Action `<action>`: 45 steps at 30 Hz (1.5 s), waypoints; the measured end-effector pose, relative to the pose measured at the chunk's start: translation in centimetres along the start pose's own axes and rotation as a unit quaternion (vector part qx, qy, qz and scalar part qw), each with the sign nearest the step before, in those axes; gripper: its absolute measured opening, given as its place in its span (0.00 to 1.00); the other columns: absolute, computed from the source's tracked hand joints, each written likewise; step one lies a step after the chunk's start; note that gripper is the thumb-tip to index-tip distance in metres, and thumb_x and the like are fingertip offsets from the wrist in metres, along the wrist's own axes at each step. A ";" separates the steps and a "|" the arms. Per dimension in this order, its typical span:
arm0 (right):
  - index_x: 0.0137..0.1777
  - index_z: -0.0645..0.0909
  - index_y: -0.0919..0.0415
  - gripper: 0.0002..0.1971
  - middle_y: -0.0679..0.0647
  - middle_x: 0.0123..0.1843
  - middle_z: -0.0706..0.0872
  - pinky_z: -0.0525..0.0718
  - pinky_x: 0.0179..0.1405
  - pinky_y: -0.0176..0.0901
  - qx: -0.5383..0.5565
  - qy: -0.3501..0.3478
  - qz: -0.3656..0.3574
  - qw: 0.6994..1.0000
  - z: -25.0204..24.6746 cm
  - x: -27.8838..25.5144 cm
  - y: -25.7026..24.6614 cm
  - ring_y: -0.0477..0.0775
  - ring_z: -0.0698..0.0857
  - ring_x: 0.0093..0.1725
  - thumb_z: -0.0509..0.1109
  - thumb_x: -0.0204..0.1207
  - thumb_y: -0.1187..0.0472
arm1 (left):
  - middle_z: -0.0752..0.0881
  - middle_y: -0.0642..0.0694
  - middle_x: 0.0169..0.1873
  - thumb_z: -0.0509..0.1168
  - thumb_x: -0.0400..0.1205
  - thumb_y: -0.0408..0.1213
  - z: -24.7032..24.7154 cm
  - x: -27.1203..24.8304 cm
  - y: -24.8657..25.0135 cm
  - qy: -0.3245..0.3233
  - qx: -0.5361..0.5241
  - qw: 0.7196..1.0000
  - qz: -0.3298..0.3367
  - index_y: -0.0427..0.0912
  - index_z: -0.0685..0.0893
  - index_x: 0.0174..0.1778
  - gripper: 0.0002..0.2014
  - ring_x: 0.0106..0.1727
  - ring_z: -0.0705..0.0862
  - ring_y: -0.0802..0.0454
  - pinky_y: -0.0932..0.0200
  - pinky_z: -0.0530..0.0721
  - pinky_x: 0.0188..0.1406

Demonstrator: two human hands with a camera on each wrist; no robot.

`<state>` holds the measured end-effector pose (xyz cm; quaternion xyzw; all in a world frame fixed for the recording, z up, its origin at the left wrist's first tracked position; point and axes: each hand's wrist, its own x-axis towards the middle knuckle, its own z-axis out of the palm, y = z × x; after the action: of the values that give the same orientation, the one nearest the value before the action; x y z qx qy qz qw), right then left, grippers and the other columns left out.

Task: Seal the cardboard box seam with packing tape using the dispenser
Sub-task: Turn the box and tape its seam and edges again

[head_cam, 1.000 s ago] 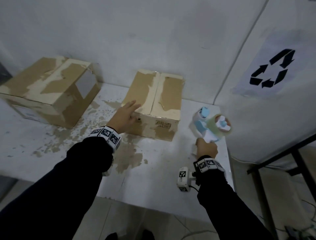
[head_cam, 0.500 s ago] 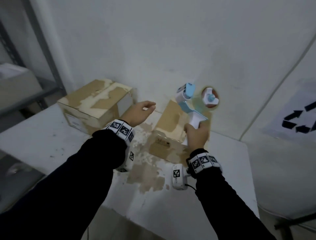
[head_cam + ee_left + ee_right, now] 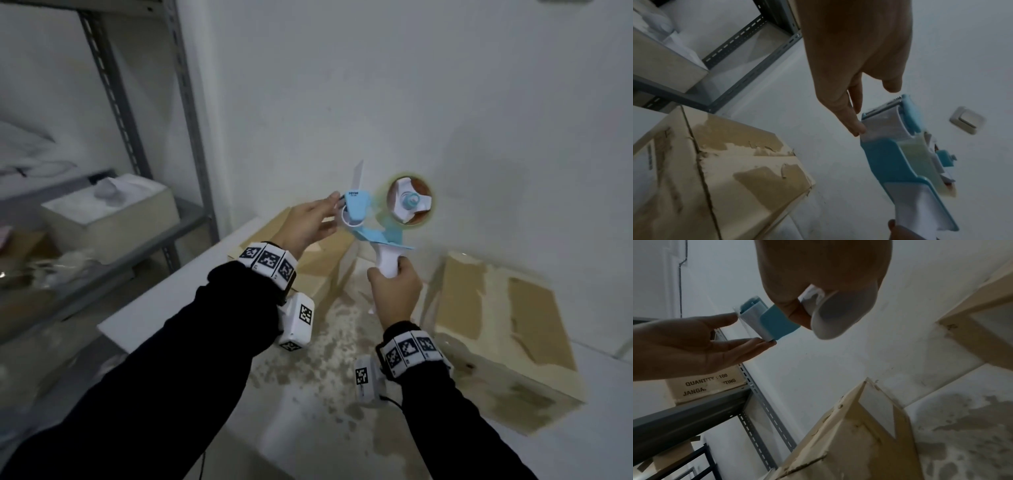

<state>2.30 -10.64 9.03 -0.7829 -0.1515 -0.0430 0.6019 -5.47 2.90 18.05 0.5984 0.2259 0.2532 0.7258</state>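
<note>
Head view: right hand (image 3: pixel 395 296) clamped on dispenser (image 3: pixel 376 219) handle, raised above cardboard box (image 3: pixel 503 335); left hand (image 3: pixel 306 222), fingers straight, touches tape end at front roller.

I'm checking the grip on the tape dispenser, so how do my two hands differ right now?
The right hand wraps curled fingers round the tape dispenser's white handle, lower down; the left hand has straighter fingers, its fingertips touching the dispenser's front end, higher up. Both hands wear marker-covered wristbands and dark sleeves.
</note>
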 end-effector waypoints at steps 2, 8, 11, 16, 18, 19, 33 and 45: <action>0.35 0.74 0.61 0.09 0.50 0.27 0.74 0.67 0.27 0.43 0.001 0.016 0.018 1.000 2.3 0.0 -0.6 0.56 0.72 0.30 0.73 0.63 0.65 | 0.86 0.44 0.52 0.66 0.80 0.45 -2.3 1.0 0.3 -0.002 -0.022 0.999 -0.026 0.41 0.84 0.53 0.12 0.48 0.86 0.50 0.62 0.87 0.50; 0.38 0.76 0.63 0.07 0.56 0.33 0.80 0.70 0.33 0.42 -0.008 0.043 0.038 0.998 6.3 0.5 -1.3 0.60 0.76 0.34 0.73 0.63 0.65 | 0.87 0.43 0.49 0.62 0.82 0.46 -6.6 4.0 -0.1 -0.046 0.002 0.993 -0.106 0.40 0.85 0.47 0.13 0.49 0.86 0.47 0.55 0.86 0.52; 0.38 0.77 0.62 0.08 0.57 0.34 0.81 0.72 0.34 0.42 -0.015 0.041 0.036 0.998 7.3 1.1 -1.0 0.60 0.77 0.34 0.74 0.64 0.65 | 0.84 0.43 0.50 0.61 0.82 0.47 -7.6 5.4 -0.9 -0.090 0.029 0.979 -0.180 0.42 0.82 0.53 0.13 0.50 0.85 0.45 0.52 0.84 0.55; 0.42 0.77 0.63 0.09 0.57 0.37 0.83 0.73 0.36 0.43 -0.036 0.019 0.033 0.999 8.5 3.0 -0.7 0.62 0.80 0.38 0.74 0.65 0.64 | 0.88 0.46 0.45 0.63 0.83 0.39 -8.1 7.7 -2.4 -0.131 -0.043 0.967 -0.213 0.43 0.81 0.53 0.07 0.42 0.88 0.55 0.64 0.86 0.47; 0.47 0.78 0.63 0.12 0.57 0.40 0.83 0.77 0.39 0.46 -0.039 -0.002 0.029 0.999 9.2 3.8 -0.5 0.62 0.81 0.41 0.74 0.66 0.63 | 0.88 0.52 0.38 0.64 0.82 0.35 -8.4 9.0 -3.3 -0.110 -0.030 0.974 -0.198 0.43 0.83 0.52 0.05 0.34 0.87 0.64 0.71 0.85 0.36; 0.50 0.78 0.63 0.14 0.57 0.43 0.83 0.81 0.41 0.48 -0.037 -0.015 0.030 0.999 9.6 4.2 -0.5 0.62 0.82 0.43 0.74 0.66 0.62 | 0.88 0.54 0.35 0.65 0.81 0.33 -8.6 9.8 -3.8 -0.100 -0.013 0.976 -0.193 0.43 0.84 0.50 0.05 0.32 0.87 0.66 0.74 0.84 0.32; 0.37 0.82 0.58 0.12 0.56 0.33 0.87 0.87 0.39 0.54 0.053 0.024 0.145 0.988 18.2 6.5 -2.2 0.58 0.84 0.33 0.76 0.58 0.51 | 0.81 0.53 0.13 0.67 0.78 0.30 -14.3 23.1 -4.7 -0.086 0.158 0.957 -0.226 0.40 0.83 0.34 0.07 0.15 0.74 0.62 0.72 0.69 0.18; 0.58 0.78 0.76 0.15 0.70 0.41 0.84 0.85 0.28 0.44 0.174 0.051 0.254 0.950 22.6 8.6 -3.1 0.61 0.86 0.30 0.72 0.72 0.71 | 0.85 0.42 0.24 0.74 0.67 0.23 -12.2 33.4 -6.9 -0.201 0.316 0.923 -0.092 0.36 0.88 0.32 0.04 0.28 0.79 0.49 0.54 0.80 0.42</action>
<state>6.96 13.23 7.94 -0.6754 0.0781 0.0980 0.7268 13.23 32.36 8.20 0.8119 0.1971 -0.0248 0.5490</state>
